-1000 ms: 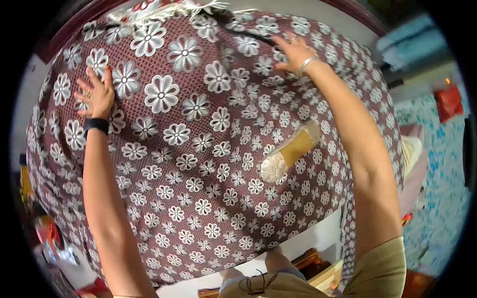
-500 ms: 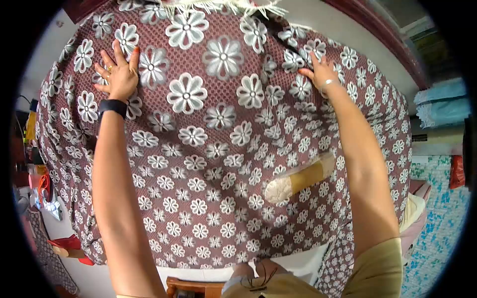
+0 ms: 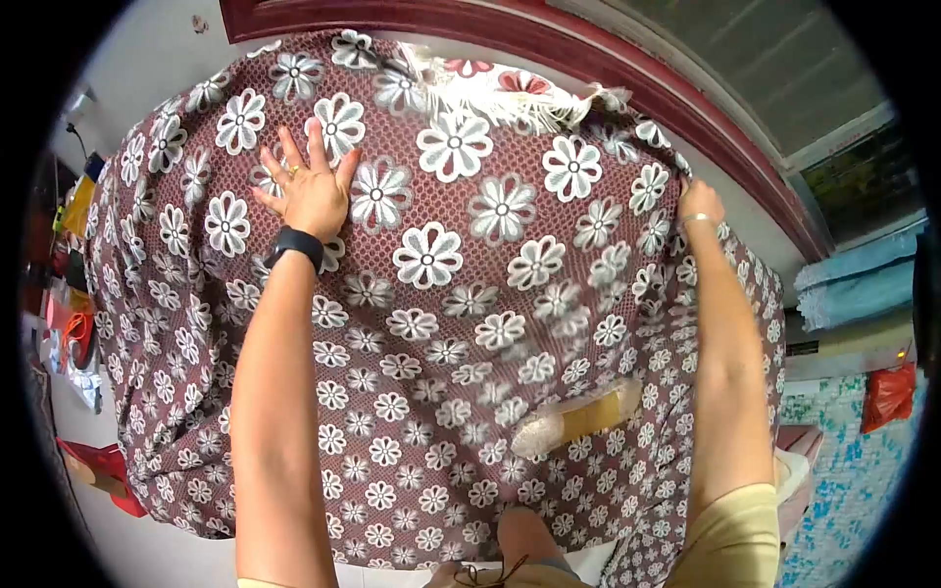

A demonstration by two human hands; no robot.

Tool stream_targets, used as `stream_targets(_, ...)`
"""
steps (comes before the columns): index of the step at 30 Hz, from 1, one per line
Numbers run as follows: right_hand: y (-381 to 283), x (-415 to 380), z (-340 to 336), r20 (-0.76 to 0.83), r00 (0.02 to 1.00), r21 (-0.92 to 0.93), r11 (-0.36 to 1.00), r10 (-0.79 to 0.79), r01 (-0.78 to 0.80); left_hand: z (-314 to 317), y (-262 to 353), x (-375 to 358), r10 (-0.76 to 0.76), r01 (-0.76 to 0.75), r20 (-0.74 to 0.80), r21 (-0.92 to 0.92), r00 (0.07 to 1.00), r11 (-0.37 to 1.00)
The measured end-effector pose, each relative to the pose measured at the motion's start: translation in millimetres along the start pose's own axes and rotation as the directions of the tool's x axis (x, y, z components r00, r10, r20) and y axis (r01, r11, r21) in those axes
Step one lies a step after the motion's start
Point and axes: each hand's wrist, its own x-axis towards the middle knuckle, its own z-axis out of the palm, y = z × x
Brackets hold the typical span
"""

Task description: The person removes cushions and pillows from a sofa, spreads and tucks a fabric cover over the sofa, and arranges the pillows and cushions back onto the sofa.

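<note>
A large maroon cloth [image 3: 431, 382] with white flowers is spread in front of me, its surface wrinkled toward the right. My left hand [image 3: 312, 196] lies flat on its upper left part, fingers spread, a ring and a dark wristband showing. At the upper right edge my right hand [image 3: 700, 203], with a bangle at the wrist, is closed around a pulled-up bit of the cloth. White fringe [image 3: 510, 110] runs along the far edge between the hands. A long item with a pale rounded end and a mustard middle [image 3: 578, 419] rests on the cloth, nearer my right arm.
Behind the cloth runs a dark red window frame [image 3: 490, 24]. Folded blue fabric [image 3: 863, 279] and a red plastic bag [image 3: 890, 397] are at the right. Various small items, including an orange-handled thing [image 3: 76, 333], stand at the left.
My right hand has gone from lying open on the cloth to gripping its edge further right, pulling it taut. The left hand stays spread on the cloth. The view has shifted.
</note>
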Motion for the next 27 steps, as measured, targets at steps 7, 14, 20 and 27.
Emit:
stream_targets(7, -70.9, -14.7, 110.0, -0.05, 0.968, 0.261, 0.939, 0.244, -0.223, 3.8, -0.2, 1.9, -0.023, 0.025, -0.033, 0.06, 0.999, 0.998)
stream_targets(14, -58.6, -11.7, 113.2, -0.36, 0.924, 0.491, 0.868, 0.125, 0.074, -16.7, 18.5, -1.6, -0.123, 0.123, 0.006, 0.066, 0.992, 0.99)
stream_targets(20, -123.1, -18.7, 44.0, -0.668, 0.691, 0.632, 0.279, -0.278, 0.723, -28.3, 121.9, 20.9, 0.339, -0.421, -0.392, -0.144, 0.855, 0.896)
stream_targets(27, -187.6, -18.5, 32.7, -0.148, 0.87, 0.819, 0.435, -0.47, 0.374, 12.5, 171.7, 38.0, 0.528, -0.571, -0.277, -0.104, 0.803, 0.814)
